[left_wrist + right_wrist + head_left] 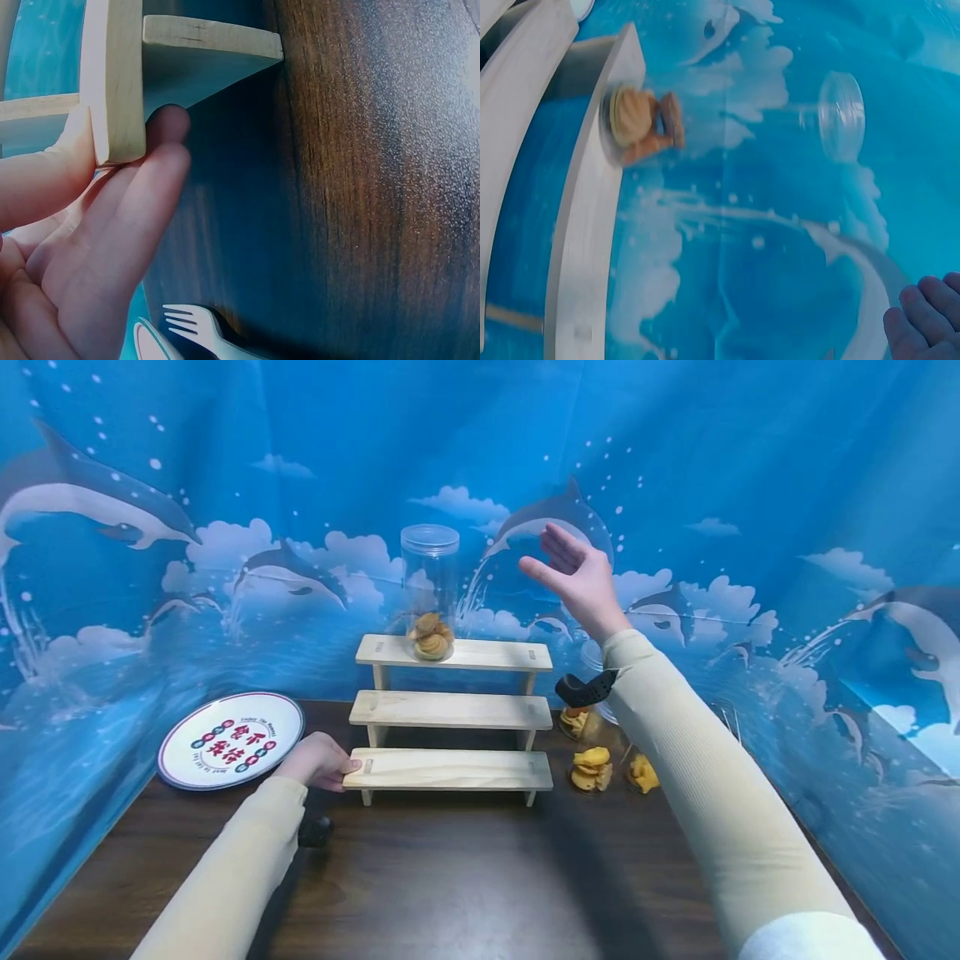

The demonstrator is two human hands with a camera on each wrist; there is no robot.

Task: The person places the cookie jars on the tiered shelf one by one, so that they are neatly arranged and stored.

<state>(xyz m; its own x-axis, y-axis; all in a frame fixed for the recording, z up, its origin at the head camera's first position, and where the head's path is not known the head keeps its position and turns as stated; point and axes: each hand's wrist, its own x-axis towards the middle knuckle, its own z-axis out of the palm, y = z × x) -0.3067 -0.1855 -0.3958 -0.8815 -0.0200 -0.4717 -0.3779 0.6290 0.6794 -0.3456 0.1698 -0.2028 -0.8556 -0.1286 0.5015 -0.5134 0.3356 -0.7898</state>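
My left hand (318, 762) grips the left end of the lowest step of a three-tier wooden stand (450, 768). In the left wrist view its thumb lies on top of the board (124, 90) and the fingers are beneath. My right hand (573, 572) is raised in the air to the right of the stand, fingers straight, thumb apart, holding nothing. A tall clear lidded jar (430, 585) with cookies (431, 637) at its bottom stands on the top step, left of the middle. In the right wrist view the fingers (930, 315) show at the lower right corner, apart from the jar lid (844, 116).
A white plate (232, 741) with red lettering lies left of the stand. Right of it are yellow cookies (591, 768) in clear containers, partly behind my right arm. A white fork (199, 326) lies near my left hand. A dolphin-printed cloth (337, 460) hangs behind the dark table (450, 877).
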